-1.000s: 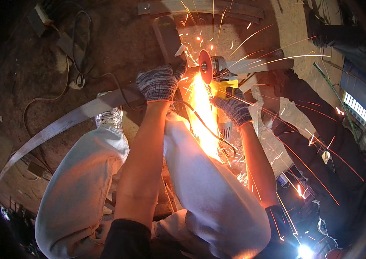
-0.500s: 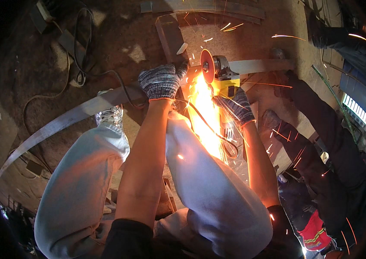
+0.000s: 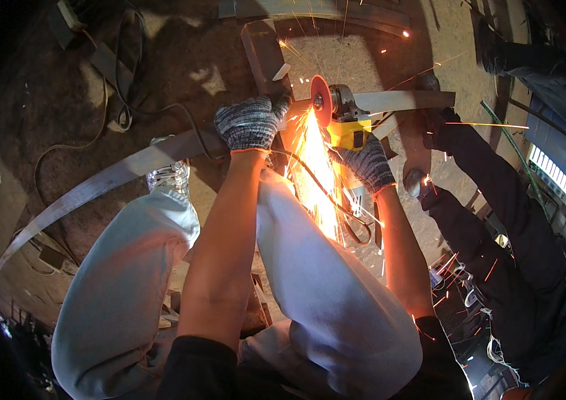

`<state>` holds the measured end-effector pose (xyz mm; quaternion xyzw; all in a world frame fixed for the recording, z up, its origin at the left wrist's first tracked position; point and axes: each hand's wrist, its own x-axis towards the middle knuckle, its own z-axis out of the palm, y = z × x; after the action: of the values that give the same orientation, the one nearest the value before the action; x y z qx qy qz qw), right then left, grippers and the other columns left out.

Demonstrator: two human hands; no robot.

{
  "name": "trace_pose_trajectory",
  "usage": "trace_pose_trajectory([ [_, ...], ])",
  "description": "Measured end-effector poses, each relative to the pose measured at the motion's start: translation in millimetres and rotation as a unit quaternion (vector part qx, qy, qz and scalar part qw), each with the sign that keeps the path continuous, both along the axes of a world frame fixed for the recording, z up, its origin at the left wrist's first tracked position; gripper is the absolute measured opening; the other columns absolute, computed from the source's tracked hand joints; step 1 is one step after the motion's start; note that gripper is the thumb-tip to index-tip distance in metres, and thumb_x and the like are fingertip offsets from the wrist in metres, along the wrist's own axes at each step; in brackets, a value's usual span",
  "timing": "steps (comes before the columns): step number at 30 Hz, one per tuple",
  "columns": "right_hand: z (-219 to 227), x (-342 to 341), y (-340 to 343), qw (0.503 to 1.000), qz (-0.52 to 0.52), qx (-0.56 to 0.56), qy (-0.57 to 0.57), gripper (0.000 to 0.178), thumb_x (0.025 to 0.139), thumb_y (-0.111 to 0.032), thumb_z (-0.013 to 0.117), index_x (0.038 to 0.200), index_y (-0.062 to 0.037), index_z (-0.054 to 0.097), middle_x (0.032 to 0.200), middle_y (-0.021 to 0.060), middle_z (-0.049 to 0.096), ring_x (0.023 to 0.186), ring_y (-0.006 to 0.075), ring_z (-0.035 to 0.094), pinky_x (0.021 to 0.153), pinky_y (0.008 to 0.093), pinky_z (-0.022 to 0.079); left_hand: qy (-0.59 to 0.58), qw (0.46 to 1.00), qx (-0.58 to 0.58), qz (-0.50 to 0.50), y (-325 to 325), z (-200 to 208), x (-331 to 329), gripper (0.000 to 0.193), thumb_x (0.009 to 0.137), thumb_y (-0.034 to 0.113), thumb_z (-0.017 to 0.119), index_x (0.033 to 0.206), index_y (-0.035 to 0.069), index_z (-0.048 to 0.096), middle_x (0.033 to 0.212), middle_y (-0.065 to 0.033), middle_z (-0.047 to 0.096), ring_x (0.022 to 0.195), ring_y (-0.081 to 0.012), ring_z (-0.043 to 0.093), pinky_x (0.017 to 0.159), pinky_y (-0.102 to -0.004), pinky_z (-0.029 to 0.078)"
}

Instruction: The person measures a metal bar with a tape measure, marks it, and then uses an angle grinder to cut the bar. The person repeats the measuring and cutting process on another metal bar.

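In a grey knitted glove, my left hand (image 3: 250, 125) is closed over a long flat metal bar (image 3: 130, 167) that crosses in front of my knees. My right hand (image 3: 368, 163), gloved alike, grips a yellow angle grinder (image 3: 350, 135). The grinder's thin reddish disc (image 3: 321, 101) stands upright at the bar, just right of my left hand. Bright sparks (image 3: 316, 180) stream down from the disc toward my right leg and hide part of the ground. A dark cord (image 3: 310, 175) loops below the grinder, between my forearms.
A rectangular metal piece (image 3: 264, 57) lies beyond my left hand, with more flat bars (image 3: 316, 9) at the far edge. Dark cable (image 3: 123, 73) coils at the upper left. Another person's dark-trousered legs (image 3: 490, 173) are close on the right, where stray sparks fly.
The spark stream has become narrower and less bright. A red item at the lower right has gone from view, and cables show there now. My hands and the grinder have barely moved.
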<state>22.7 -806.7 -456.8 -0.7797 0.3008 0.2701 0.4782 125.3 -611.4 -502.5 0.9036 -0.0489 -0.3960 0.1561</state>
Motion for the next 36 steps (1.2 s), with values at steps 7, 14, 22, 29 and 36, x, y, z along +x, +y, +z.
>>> trace_pose_trajectory([
  [7,-5,-3,-3,0.999,-0.012,-0.043,0.0,0.041,0.061,-0.022,0.078,0.092,-0.0029,0.058,0.079,0.0042,0.062,0.066,0.0132,0.057,0.061,0.0287,0.048,-0.016,1.0,0.02,0.009,-2,-1,-3,0.055,0.084,0.059,0.032,0.096,0.016,0.065,0.097,-0.0074,0.065,0.092,-0.0238,0.06,0.086,-0.0409,0.037],
  [14,-3,5,0,0.999,-0.01,-0.026,0.018,0.04,0.061,-0.017,0.078,0.092,-0.0026,0.058,0.08,0.0046,0.062,0.065,0.0118,0.057,0.061,0.0277,0.047,-0.046,0.999,0.006,0.006,-1,-6,-6,0.058,0.083,0.061,0.032,0.091,0.014,0.066,0.089,-0.0101,0.065,0.084,-0.0276,0.062,0.081,-0.0432,0.041],
  [22,-1,3,-2,0.998,-0.029,-0.038,0.052,0.049,0.059,-0.02,0.081,0.097,-0.0021,0.057,0.083,0.0052,0.062,0.072,0.0143,0.058,0.065,0.028,0.047,-0.033,0.999,-0.019,0.009,1,-6,-5,0.056,0.084,0.058,0.031,0.093,0.013,0.065,0.093,-0.0118,0.064,0.086,-0.0289,0.061,0.081,-0.0455,0.041],
  [29,16,10,10,0.996,-0.025,-0.057,0.064,0.045,0.061,-0.017,0.079,0.097,-0.0021,0.057,0.085,0.004,0.062,0.072,0.0137,0.057,0.065,0.0275,0.047,-0.025,0.999,-0.021,0.001,2,-5,-5,0.055,0.083,0.057,0.033,0.093,0.013,0.065,0.095,-0.0092,0.064,0.088,-0.0295,0.06,0.079,-0.0462,0.041],
  [36,-3,8,5,1.0,-0.021,0.019,0.009,0.046,0.065,-0.015,0.076,0.103,-0.0022,0.054,0.092,0.0068,0.061,0.08,0.0165,0.058,0.07,0.0288,0.048,-0.005,1.0,-0.004,0.008,5,1,-1,0.056,0.085,0.057,0.031,0.098,0.014,0.063,0.097,-0.0104,0.064,0.092,-0.0295,0.06,0.083,-0.0452,0.04],
])
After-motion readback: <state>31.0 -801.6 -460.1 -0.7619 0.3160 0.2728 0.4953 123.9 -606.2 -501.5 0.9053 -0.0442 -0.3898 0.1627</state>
